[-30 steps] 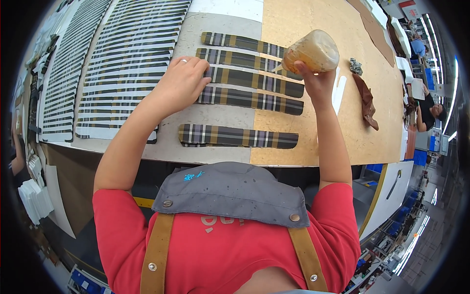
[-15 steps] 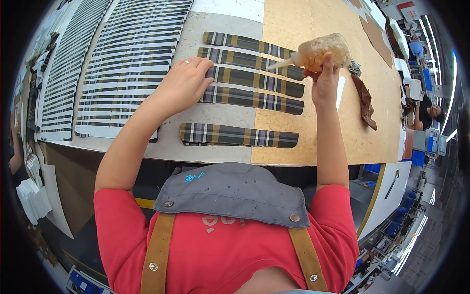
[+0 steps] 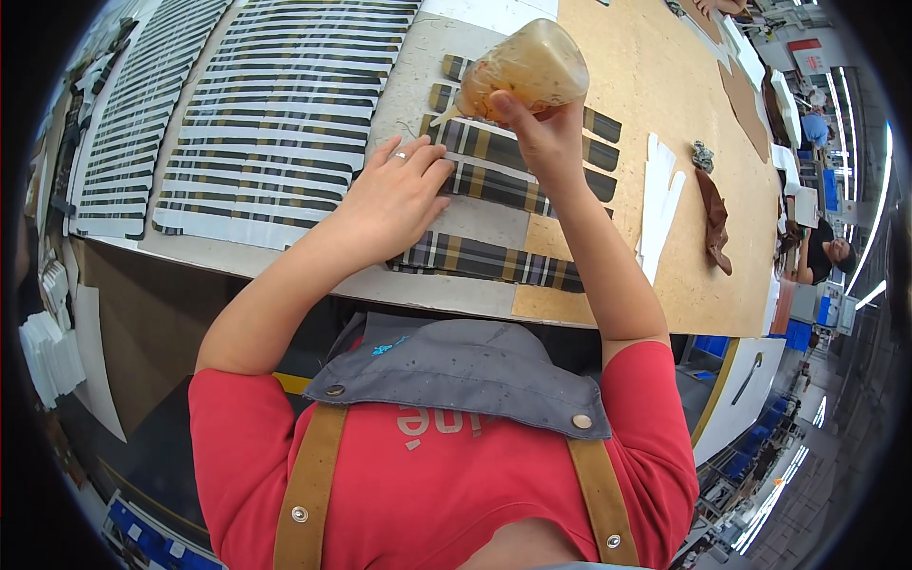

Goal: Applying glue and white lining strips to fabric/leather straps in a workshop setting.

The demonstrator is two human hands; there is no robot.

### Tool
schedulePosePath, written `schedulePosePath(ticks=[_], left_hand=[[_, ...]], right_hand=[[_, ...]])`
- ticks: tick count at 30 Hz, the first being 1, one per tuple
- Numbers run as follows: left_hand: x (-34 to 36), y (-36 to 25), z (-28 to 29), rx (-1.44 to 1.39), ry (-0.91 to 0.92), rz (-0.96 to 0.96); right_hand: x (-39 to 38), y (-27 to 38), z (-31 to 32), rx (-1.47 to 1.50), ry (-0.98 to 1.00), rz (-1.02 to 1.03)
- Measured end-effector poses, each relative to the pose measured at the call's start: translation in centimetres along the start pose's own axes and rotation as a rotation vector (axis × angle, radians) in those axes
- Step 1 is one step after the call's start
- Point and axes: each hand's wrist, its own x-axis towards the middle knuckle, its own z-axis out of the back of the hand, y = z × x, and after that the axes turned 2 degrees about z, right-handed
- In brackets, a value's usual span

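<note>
My right hand [image 3: 551, 138] grips a translucent squeeze bottle [image 3: 532, 62] with amber, streaked contents, tilted so its thin nozzle points down and left. The nozzle tip is close to the left end of a dark plaid strip [image 3: 494, 147]; I cannot tell if it touches. My left hand [image 3: 397, 198] lies with fingers apart at the left ends of the plaid strips, a ring on one finger. Several such strips lie in a row, partly hidden behind the bottle and my right hand. Closest to me, another plaid strip [image 3: 484, 258] lies apart.
Long rows of overlapping striped strips [image 3: 275, 114] cover the left of the table. White narrow pieces [image 3: 657, 204], a brown crumpled scrap [image 3: 714, 223] and a small grey wad [image 3: 702, 155] lie on the right. The table's front edge [image 3: 456, 302] runs before my body.
My right hand has carried the bottle left, its nozzle now near the strips' left ends. My left hand's fingers have spread. The view has shifted, and more white pieces show at right.
</note>
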Motion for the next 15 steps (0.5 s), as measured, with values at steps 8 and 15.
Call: schedulePosePath(ticks=[8, 15], left_hand=[[0.2, 0.1, 0.0, -0.016, 0.002, 0.016], [0.5, 0.1, 0.3, -0.077, -0.004, 0.005]], right_hand=[[0.2, 0.3, -0.9, -0.406, 0.067, 0.244], [-0.8, 1.6, 1.9, -0.546, 0.089, 0.297]])
